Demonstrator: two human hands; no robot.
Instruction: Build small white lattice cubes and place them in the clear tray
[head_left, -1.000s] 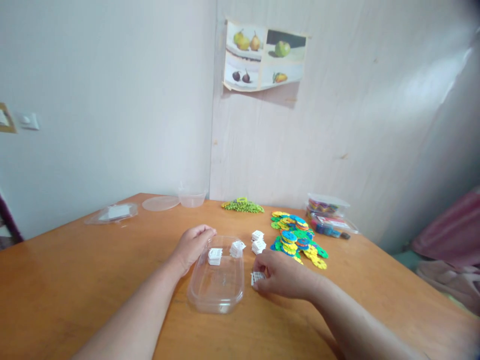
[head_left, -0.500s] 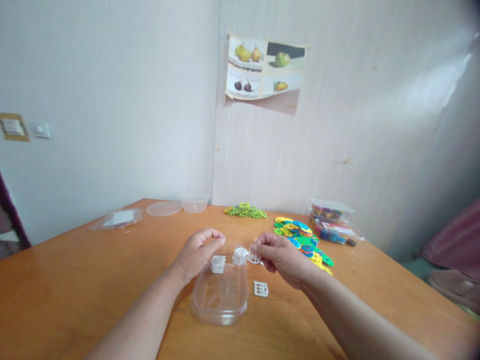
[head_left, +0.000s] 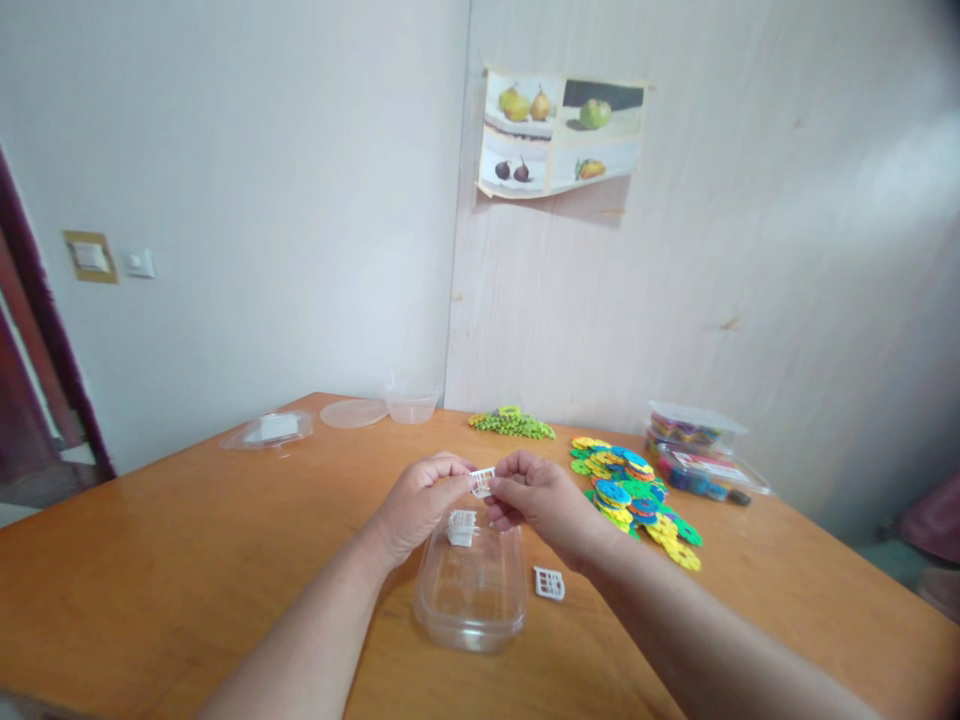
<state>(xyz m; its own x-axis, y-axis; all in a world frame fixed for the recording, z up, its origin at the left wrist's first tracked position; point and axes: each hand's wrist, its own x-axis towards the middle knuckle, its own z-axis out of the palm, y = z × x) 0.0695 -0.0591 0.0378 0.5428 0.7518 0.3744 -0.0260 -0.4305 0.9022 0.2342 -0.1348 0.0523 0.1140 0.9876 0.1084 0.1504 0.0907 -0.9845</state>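
Note:
Between my two hands is a small white lattice piece (head_left: 482, 482), shaped like a toy window. My left hand (head_left: 420, 505) pinches its left edge between thumb and fingers. Its right side is gripped by my right hand (head_left: 541, 503), partly covering it. Below them a clear plastic container (head_left: 470, 632) sits on the table. A stack of similar white lattice pieces (head_left: 461, 528) shows at the container's far left part. One loose white window piece (head_left: 549, 583) lies on the table to the right of the container. What lies behind my right hand is hidden.
Colourful toy discs (head_left: 637, 490) are heaped at the right. Behind them stand clear boxes (head_left: 697, 450) with coloured contents. Green pieces (head_left: 514, 423) lie near the wall. A clear tub (head_left: 412, 403), a round lid (head_left: 352, 413) and another lid (head_left: 268, 430) are at the back left.
My right hand has brought the white window piece leftward to my left hand, and both now grip it. The view has turned slightly left. The second white stack is now hidden.

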